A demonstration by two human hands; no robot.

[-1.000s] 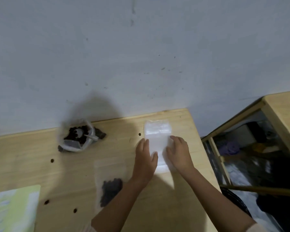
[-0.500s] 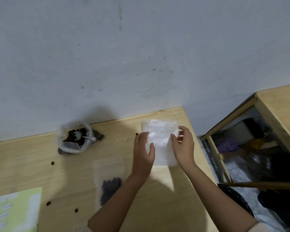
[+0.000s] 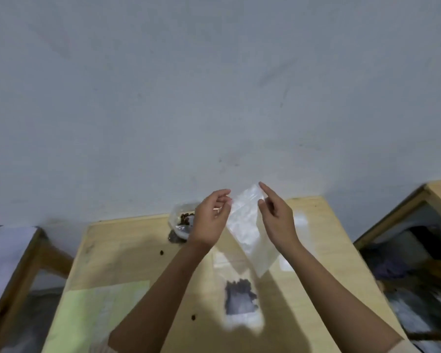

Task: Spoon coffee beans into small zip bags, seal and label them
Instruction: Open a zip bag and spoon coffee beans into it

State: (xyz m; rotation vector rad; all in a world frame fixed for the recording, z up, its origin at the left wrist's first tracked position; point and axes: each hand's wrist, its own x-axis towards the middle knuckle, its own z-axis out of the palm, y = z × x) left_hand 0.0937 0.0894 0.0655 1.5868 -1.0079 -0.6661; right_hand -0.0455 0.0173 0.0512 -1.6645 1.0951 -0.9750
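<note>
- Label sheet (image 3: 99,309): flat on table (image 3: 127,250), near left.
- Bean sack (image 3: 180,221): back edge, partly behind left hand (image 3: 209,217).
- Left hand: pinches the empty zip bag (image 3: 250,233) by its top, clear of the table.
- Filled bag (image 3: 241,301): lying beneath.
- Right hand (image 3: 278,220): pinches the opposite top edge, forefinger straight.

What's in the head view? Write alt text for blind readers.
The left hand and right hand pinch an empty zip bag by its top, above a table. On it lie a zip bag of beans, an open bean pouch and a green sheet.
</note>
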